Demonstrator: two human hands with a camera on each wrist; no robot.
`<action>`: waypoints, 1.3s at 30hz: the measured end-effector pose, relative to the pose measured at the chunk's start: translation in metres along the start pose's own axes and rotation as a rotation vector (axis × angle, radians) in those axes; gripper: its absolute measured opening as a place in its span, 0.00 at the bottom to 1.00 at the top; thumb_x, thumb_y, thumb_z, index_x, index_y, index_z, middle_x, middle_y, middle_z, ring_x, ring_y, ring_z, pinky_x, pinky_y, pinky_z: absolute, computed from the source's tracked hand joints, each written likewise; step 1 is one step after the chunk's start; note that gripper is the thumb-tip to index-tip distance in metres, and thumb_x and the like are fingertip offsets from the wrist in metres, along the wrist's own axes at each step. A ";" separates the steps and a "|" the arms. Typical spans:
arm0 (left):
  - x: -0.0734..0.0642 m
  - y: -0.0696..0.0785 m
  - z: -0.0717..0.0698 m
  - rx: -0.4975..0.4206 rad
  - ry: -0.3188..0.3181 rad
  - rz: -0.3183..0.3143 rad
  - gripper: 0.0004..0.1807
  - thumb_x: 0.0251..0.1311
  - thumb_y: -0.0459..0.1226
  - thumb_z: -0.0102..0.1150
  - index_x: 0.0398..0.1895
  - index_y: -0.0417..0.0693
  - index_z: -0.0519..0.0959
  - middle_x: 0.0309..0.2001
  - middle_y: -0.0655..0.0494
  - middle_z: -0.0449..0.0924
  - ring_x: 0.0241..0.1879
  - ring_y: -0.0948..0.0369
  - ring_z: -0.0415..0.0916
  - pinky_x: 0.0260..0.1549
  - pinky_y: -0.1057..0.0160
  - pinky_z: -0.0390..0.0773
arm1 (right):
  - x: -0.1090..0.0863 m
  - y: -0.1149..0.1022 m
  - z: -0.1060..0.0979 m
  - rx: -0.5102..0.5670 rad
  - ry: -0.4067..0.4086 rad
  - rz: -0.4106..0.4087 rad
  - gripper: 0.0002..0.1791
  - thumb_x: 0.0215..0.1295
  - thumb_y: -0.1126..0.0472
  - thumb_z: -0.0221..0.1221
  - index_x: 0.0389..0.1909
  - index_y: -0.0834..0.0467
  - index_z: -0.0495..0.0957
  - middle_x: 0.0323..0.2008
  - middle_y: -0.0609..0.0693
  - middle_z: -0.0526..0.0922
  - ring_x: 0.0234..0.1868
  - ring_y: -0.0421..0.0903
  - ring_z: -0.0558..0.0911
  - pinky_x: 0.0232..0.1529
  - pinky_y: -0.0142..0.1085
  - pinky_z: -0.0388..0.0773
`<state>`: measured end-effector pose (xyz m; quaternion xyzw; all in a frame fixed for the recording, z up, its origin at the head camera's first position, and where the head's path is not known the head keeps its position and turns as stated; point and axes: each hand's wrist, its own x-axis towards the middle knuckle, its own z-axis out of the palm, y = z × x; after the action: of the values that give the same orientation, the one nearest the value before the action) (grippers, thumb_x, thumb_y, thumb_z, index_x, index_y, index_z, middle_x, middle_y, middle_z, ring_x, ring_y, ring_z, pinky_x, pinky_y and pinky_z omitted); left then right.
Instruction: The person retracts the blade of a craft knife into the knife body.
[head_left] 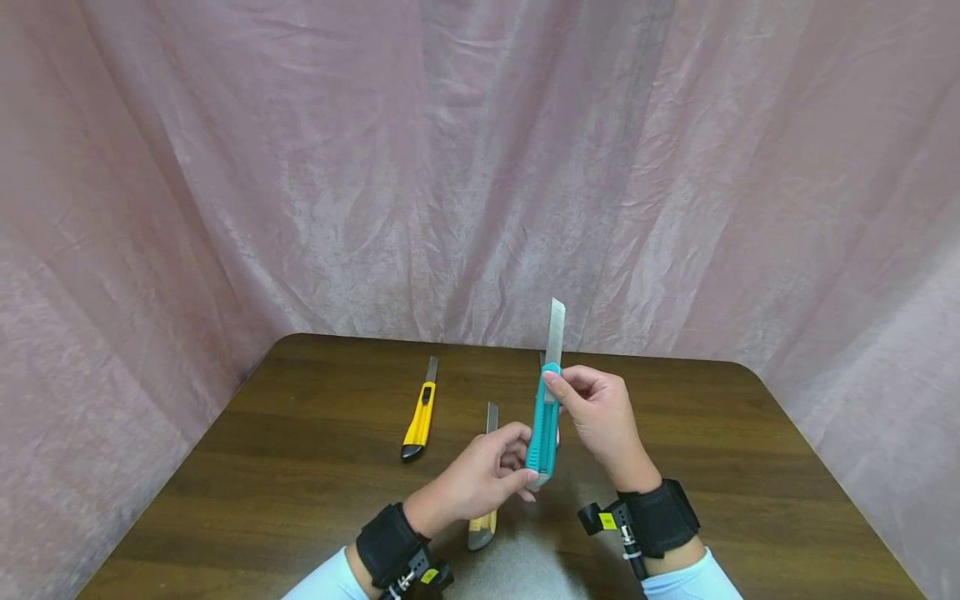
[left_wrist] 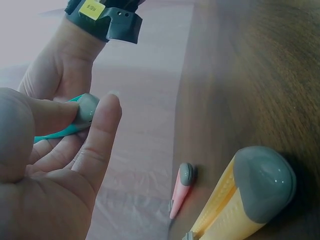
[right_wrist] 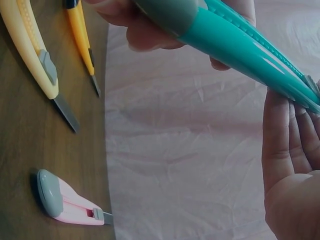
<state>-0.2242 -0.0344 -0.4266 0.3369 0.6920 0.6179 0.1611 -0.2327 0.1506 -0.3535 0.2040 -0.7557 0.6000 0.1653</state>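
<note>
A left hand [head_left: 480, 471] pinches the base of a teal knife [head_left: 542, 433], a right hand [head_left: 603, 417] the end near its blade [head_left: 556, 329]; a cream knife [head_left: 481, 533] lies beneath the left, a yellow knife [head_left: 422, 417] beyond. Blade adjustment seems underway, likely calling next for steady grip.

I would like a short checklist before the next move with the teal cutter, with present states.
1. Left hand holding lower end of teal cutter: ok.
2. Right hand pinching its upper part: ok.
3. Its long blade retracted: not ok, it protrudes.
4. Right thumb clear of the long blade: cannot tell.
5. Bright yellow cutter closed: not ok, its short blade shows.
6. Pink cutter away from hands: ok, on the table.
</note>
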 end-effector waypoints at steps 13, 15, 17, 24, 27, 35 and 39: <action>-0.001 -0.001 0.001 -0.009 -0.005 -0.006 0.18 0.62 0.26 0.56 0.52 0.47 0.66 0.37 0.53 0.78 0.35 0.53 0.79 0.33 0.51 0.82 | -0.002 0.001 0.001 -0.019 0.019 -0.042 0.05 0.65 0.65 0.59 0.33 0.63 0.81 0.23 0.55 0.80 0.22 0.53 0.74 0.22 0.31 0.77; -0.001 -0.002 0.001 -0.011 -0.006 -0.004 0.18 0.62 0.26 0.55 0.52 0.47 0.67 0.38 0.53 0.79 0.35 0.52 0.79 0.33 0.50 0.82 | -0.002 0.001 0.001 -0.018 0.021 -0.052 0.05 0.64 0.66 0.60 0.33 0.64 0.82 0.23 0.55 0.80 0.22 0.49 0.74 0.22 0.30 0.77; -0.001 -0.001 0.001 -0.009 -0.005 -0.003 0.18 0.62 0.26 0.56 0.52 0.47 0.67 0.38 0.53 0.79 0.35 0.53 0.79 0.33 0.49 0.82 | -0.002 0.001 0.001 -0.015 0.024 -0.061 0.05 0.64 0.66 0.60 0.33 0.64 0.82 0.23 0.55 0.80 0.21 0.46 0.73 0.21 0.30 0.76; -0.002 -0.001 0.002 -0.022 -0.008 0.005 0.19 0.61 0.25 0.56 0.52 0.47 0.67 0.38 0.52 0.79 0.35 0.52 0.79 0.33 0.49 0.81 | -0.003 0.004 0.001 0.003 0.027 -0.078 0.05 0.63 0.68 0.60 0.35 0.66 0.82 0.23 0.56 0.80 0.21 0.52 0.74 0.21 0.29 0.76; -0.002 -0.002 0.002 -0.021 -0.002 0.004 0.19 0.61 0.25 0.56 0.52 0.47 0.67 0.38 0.52 0.78 0.35 0.53 0.79 0.33 0.49 0.81 | -0.003 0.006 0.001 0.001 0.022 -0.081 0.05 0.63 0.69 0.60 0.36 0.67 0.82 0.24 0.56 0.81 0.22 0.57 0.73 0.21 0.30 0.76; -0.001 -0.004 0.002 -0.023 0.005 0.007 0.19 0.61 0.24 0.56 0.52 0.46 0.66 0.38 0.51 0.78 0.35 0.52 0.79 0.33 0.51 0.82 | -0.003 0.006 0.004 0.004 0.014 -0.031 0.06 0.64 0.65 0.60 0.32 0.65 0.82 0.22 0.57 0.79 0.22 0.57 0.74 0.22 0.32 0.78; -0.001 -0.004 0.001 -0.015 0.018 0.022 0.19 0.61 0.24 0.56 0.51 0.46 0.65 0.38 0.51 0.78 0.35 0.48 0.78 0.33 0.53 0.82 | -0.003 0.004 0.006 0.004 -0.005 -0.004 0.11 0.65 0.62 0.59 0.26 0.64 0.81 0.20 0.58 0.78 0.22 0.54 0.75 0.23 0.35 0.79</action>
<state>-0.2237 -0.0344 -0.4312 0.3376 0.6850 0.6278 0.1507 -0.2321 0.1463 -0.3596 0.2074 -0.7544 0.6007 0.1643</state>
